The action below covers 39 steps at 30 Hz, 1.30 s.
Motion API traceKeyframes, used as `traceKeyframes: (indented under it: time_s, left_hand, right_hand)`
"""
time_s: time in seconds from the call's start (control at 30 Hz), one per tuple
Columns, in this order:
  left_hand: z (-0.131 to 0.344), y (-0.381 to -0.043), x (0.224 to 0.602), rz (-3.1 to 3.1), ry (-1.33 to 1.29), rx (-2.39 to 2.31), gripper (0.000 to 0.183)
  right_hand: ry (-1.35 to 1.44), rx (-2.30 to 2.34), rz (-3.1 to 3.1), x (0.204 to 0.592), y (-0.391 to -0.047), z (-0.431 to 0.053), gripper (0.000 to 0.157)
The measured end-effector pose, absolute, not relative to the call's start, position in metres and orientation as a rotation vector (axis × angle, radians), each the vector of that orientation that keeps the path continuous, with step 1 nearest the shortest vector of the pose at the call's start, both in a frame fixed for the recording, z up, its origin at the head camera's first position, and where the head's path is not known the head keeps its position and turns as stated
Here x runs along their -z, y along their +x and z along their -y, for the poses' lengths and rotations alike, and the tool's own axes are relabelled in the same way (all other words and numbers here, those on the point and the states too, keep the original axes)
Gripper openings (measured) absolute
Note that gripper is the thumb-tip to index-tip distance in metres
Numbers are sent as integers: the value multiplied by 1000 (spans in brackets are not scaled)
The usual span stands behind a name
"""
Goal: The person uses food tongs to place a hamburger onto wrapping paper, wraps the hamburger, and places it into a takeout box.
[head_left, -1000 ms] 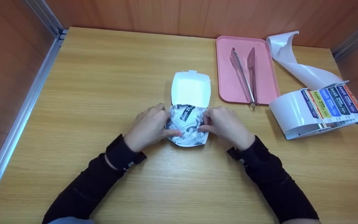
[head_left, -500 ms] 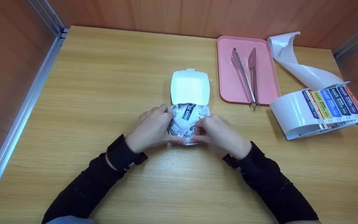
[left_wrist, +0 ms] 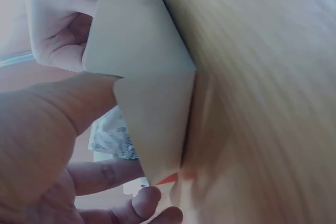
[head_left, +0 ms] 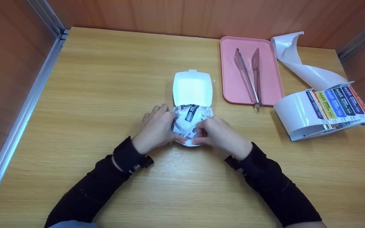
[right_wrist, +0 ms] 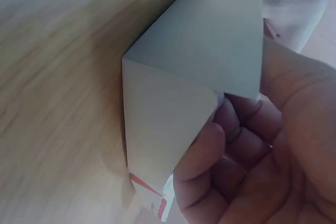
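Note:
An open white burger box [head_left: 192, 88] lies on the table, its lid tipped back away from me. In its base sits a bundle in printed paper wrapping [head_left: 185, 124] with a dark label on top. My left hand [head_left: 156, 128] holds the box's left side, the thumb reaching over the rim onto the paper and the outer fingers along the wall. My right hand [head_left: 222, 134], fingers curled, pinches at the paper by the front right of the box. In the right wrist view, the box wall [right_wrist: 165, 114] hides the right thumb's tip.
A pink tray [head_left: 233, 95] with metal tongs [head_left: 247, 74] lies at the back right. Beside it stands a label dispenser [head_left: 325, 110] with colourful stickers and a long strip of backing paper [head_left: 315, 74]. Wood panels border the table [head_left: 106, 79].
My right hand has moved from the box's right side toward its front edge, thumb closer to the left one. The paper lies flatter and more tucked in. The left hand stays at its side.

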<state>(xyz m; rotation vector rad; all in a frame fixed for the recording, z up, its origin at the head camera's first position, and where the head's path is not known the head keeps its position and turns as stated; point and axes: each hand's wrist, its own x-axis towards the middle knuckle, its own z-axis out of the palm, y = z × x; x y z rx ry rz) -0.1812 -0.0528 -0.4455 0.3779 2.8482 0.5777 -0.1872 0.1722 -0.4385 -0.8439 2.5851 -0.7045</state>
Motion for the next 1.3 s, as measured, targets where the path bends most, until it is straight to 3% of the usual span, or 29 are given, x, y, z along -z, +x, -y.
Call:
traceKeyframes:
  time_s: [0.17, 0.33, 0.67, 0.9, 1.13, 1.3]
  left_hand:
    - [61, -185, 446, -2804, 533, -640, 87]
    - [73, -195, 447, -2634, 634, -859, 57]
    - [81, -206, 451, -2636, 447, -1152, 14]
    - [93, -220, 451, -2560, 249, -1404, 12]
    - [105, -245, 461, -2335, 34, -1521, 32]
    - [97, -263, 465, -2240, -34, -1540, 43]
  right_hand:
    - [-922, 745, -2540, 438, -193, -181, 29]
    - [-946, 817, -2516, 431, -202, -197, 36]
    - [-667, 807, -2776, 431, -222, -222, 47]
    - [-481, 752, -2788, 439, -231, -227, 51]
    - [-446, 823, -2639, 441, -233, -225, 65]
    - [-495, 868, -2565, 444, -234, -224, 60]
